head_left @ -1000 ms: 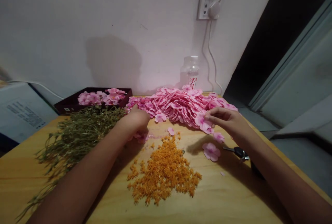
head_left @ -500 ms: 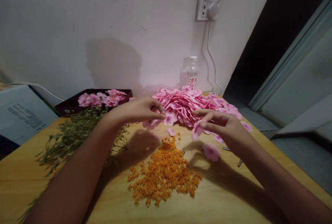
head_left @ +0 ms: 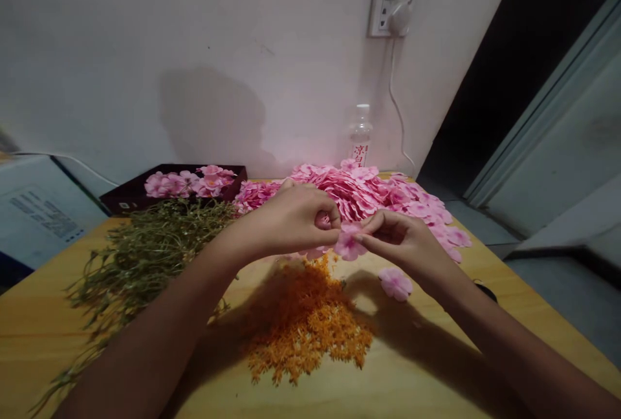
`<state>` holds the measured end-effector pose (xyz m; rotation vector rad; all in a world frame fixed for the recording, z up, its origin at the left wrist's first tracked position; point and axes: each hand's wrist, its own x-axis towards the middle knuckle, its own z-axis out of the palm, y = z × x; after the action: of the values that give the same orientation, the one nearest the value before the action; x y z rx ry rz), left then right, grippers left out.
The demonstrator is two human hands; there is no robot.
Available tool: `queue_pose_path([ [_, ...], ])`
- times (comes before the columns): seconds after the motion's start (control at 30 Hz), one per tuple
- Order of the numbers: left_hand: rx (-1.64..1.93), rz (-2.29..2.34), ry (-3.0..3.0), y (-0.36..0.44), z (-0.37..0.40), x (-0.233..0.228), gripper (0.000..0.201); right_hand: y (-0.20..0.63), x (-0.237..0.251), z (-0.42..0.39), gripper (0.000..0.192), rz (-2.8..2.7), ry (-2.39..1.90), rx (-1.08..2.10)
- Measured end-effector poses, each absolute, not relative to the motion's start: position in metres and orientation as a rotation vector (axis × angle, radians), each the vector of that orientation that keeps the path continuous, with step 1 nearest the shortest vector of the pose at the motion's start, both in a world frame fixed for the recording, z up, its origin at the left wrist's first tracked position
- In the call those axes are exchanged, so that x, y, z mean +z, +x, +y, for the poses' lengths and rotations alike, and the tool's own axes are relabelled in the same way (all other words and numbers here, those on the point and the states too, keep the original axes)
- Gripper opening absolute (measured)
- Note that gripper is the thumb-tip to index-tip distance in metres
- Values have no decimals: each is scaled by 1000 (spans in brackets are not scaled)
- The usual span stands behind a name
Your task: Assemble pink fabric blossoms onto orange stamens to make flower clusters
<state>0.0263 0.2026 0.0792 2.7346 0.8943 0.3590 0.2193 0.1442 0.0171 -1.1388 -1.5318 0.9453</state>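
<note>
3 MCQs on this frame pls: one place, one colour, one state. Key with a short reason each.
1. Where is the dark box with pink blooms?
A. back left of the table
B. front right corner
C. on the floor

2. What colour is the heap of small pieces below the hands?
A. blue
B. orange
C. white

3. How do the hands stand?
A. both flat on the table
B. both pinching one pink flower between them
C. one out of view

A: the dark box sits behind the green stems.
B: the heap is orange.
B: left hand and right hand meet on the pink flower.
</note>
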Motion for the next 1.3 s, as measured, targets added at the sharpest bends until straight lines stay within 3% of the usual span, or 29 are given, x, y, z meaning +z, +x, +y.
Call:
queue_pose_path([
  [0.13,353,944,2644,21,208,82,19,226,16,148,21,-1423,-1152,890],
  [0.27,345,970,2542,15,213,86,18,242,12,155,23,-1353,-1236,574],
  [0.4,371,998,2581,17,212,85,19,248,12,153,4,-1556,-1348,279],
  [0.47,391,990,2611,21,210,83,19,244,16,149,15,-1675,-1351,244],
  [0.7,455,953,2696,34,205,72,21,223,19,142,21,-1679,-1317,598],
  [1.0,525,979,2741,40,206,64,19,229,17,147,25,-1542,-1328,754],
  [1.3,482,1080,2579,43,205,65,35,231,11,151,25,-1416,-1215,892],
])
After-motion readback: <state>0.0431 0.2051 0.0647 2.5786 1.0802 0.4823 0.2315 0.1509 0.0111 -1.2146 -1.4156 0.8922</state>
